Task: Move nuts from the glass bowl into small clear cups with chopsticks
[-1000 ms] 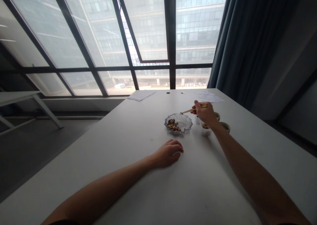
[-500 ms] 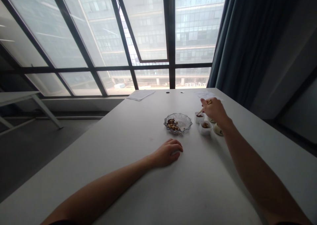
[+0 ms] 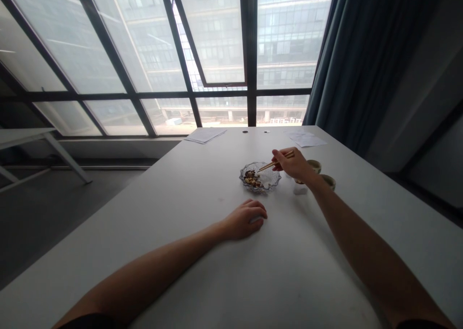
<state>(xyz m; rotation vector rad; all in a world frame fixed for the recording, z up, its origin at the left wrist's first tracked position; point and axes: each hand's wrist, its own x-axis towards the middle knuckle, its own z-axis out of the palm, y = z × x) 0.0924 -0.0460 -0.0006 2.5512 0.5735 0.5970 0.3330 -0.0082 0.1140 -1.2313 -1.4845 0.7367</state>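
Note:
My right hand (image 3: pixel 293 165) is closed round a pair of wooden chopsticks (image 3: pixel 274 163), whose tips point left over a glass dish (image 3: pixel 269 180) of mixed nuts (image 3: pixel 252 179). Behind and under that hand stand small cups: a white one (image 3: pixel 300 189) and two greenish ones (image 3: pixel 314 165) (image 3: pixel 328 181). My left hand (image 3: pixel 245 220) rests on the white table (image 3: pixel 202 232) in front of the dish, fingers curled loosely down, nothing seen in it.
Sheets of paper (image 3: pixel 205 134) lie at the table's far left edge and more paper (image 3: pixel 306 139) at the far right. Large windows stand behind, a dark curtain (image 3: pixel 361 63) at right, another white table (image 3: pixel 25 138) at far left.
My right hand has swung left from over the small cups to the dish, chopstick tips now above the nuts. My left hand has stayed still.

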